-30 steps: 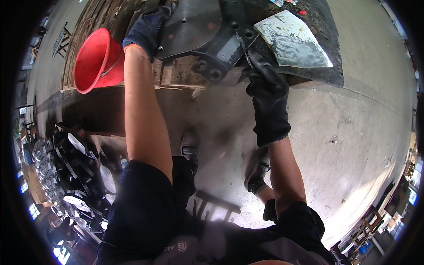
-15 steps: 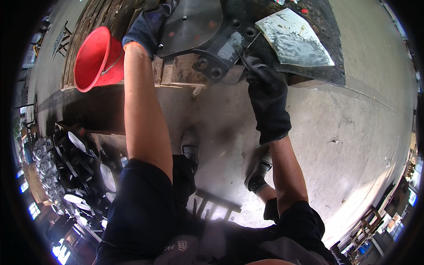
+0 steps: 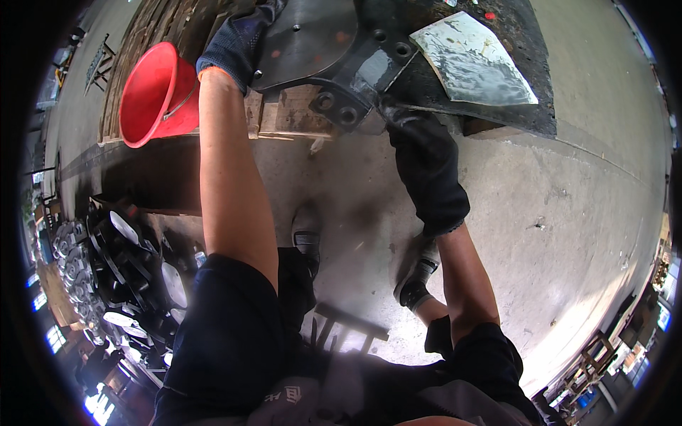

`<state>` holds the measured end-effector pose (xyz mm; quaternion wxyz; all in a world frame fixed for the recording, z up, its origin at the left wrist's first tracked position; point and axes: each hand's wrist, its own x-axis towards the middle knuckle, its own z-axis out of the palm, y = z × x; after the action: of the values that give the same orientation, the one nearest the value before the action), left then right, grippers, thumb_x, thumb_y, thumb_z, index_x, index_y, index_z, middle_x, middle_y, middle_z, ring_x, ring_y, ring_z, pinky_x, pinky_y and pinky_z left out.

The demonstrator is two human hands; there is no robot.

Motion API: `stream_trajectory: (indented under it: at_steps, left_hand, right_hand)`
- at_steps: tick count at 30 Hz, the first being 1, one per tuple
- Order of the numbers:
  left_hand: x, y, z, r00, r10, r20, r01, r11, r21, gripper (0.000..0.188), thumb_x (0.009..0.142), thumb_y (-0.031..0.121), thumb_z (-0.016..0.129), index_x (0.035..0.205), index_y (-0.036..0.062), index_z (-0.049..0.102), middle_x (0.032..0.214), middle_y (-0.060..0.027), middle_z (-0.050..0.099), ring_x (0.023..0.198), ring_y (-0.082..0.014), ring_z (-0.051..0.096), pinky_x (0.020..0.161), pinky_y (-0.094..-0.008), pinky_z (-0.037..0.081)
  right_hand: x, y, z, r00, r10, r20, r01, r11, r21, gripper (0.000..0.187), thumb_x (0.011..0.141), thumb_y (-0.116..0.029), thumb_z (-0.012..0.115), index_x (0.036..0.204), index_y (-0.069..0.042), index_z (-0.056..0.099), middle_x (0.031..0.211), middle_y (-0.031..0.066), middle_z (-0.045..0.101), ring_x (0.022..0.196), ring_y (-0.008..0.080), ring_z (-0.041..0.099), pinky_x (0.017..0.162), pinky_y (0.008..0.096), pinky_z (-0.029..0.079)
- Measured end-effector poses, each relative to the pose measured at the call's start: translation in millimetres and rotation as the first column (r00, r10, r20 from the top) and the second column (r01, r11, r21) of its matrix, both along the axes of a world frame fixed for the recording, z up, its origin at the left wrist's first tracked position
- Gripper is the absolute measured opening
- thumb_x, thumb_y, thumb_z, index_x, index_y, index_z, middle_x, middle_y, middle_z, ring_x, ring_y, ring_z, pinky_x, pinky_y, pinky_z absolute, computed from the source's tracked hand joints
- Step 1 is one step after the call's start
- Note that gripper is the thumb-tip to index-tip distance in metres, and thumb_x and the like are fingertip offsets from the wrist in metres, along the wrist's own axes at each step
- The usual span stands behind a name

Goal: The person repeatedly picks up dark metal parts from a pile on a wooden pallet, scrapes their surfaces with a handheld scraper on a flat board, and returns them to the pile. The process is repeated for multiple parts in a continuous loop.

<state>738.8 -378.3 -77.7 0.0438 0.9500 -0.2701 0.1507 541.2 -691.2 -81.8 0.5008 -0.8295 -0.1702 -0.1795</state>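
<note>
Dark metal makes up the plate [image 3: 305, 50], which lies flat on the wooden surface [image 3: 288, 117], its broad rounded part to the left and its holed end to the right. A pale patch [image 3: 375, 69] on that end has its long axis slanting from far right to near left. The right hand [image 3: 423, 142], in a black glove, is the nearer one to the patch: from its grip, the patch lies on the far left side, with the fingertips just beside the near right edge of the plate. These fingers look bunched, but blur and shadow hide whether they hold anything. The left hand [image 3: 238, 46], in a dark blue glove, rests at the plate's left edge; its fingertips are hidden, so its grip cannot be told. Farther right lies a whitish sheet [image 3: 472, 60]; on the left, a red bucket [image 3: 149, 99].
</note>
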Motion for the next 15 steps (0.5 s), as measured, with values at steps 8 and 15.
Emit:
stream_trajectory:
  at_steps: [8, 15]
  left_hand:
    - [-7.5, -4.5, 4.1, 0.994, 0.091, -0.059, -0.092, 0.996, -0.015, 0.037, 0.097, 0.028, 0.037, 0.128, 0.0114, 0.050, 0.125, -0.0145, 0.054, 0.118, -0.0275, 0.050, 0.100, -0.0323, 0.038]
    - [-13.9, -9.9, 9.9, 0.998, 0.049, -0.039, -0.050, 0.999, -0.007, 0.038, 0.095, 0.025, 0.039, 0.130, 0.0120, 0.048, 0.126, -0.0141, 0.053, 0.118, -0.0283, 0.050, 0.101, -0.0332, 0.037]
  right_hand:
    - [-7.7, -8.7, 5.3, 0.909, 0.101, -0.405, 0.060, 0.929, 0.364, 0.033, 0.075, 0.010, 0.053, 0.105, 0.001, 0.063, 0.085, 0.0031, 0.061, 0.073, 0.0082, 0.054, 0.062, 0.0202, 0.044]
    - [4.6, 6.1, -4.8, 0.957, -0.260, 0.131, 0.247, 0.963, 0.105, 0.018, 0.076, 0.002, 0.059, 0.094, -0.001, 0.065, 0.081, 0.0091, 0.063, 0.072, 0.0213, 0.059, 0.067, 0.0299, 0.047]
